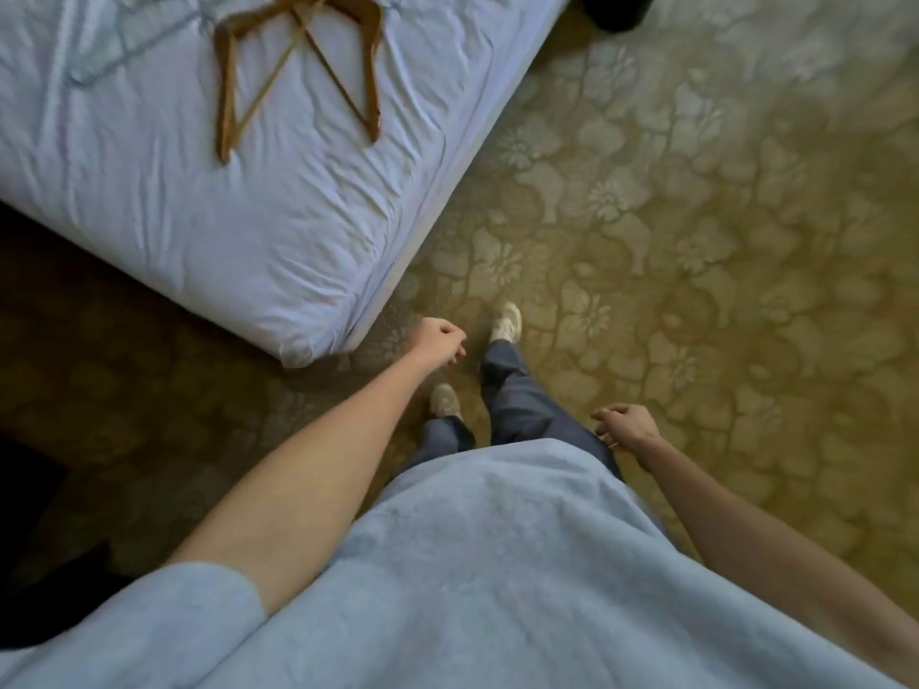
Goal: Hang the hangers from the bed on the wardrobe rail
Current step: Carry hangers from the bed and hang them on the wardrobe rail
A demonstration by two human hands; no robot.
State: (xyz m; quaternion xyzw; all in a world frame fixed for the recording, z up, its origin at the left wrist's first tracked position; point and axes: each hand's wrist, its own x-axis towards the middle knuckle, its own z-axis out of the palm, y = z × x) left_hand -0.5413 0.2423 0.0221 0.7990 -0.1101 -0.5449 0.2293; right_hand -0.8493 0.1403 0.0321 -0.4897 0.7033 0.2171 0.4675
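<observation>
Head view: two wooden hangers (pixel 298 67) on bed (pixel 209 231), crossed and overlapping near the far side, hooks cut off by top edge. Paler wire or plastic hangers (pixel 124 47) just left of them, blurred, count unclear. Wardrobe rail out of sight. Left hand (pixel 440 340) near the bed corner, fingers loosely curled, holding nothing. Right hand (pixel 629 425) beside the hip, fingers relaxed, also holding nothing. Feet on patterned carpet (pixel 696 241), mid-stride.

Step in hand, by judgement: approach and pick up. Best reached from the bed's long edge; lift the upper wooden one first to avoid snagging, gather by the necks, hooks facing one way.

Containers: none visible. Dark object (pixel 619 9) at top edge, unidentifiable.
</observation>
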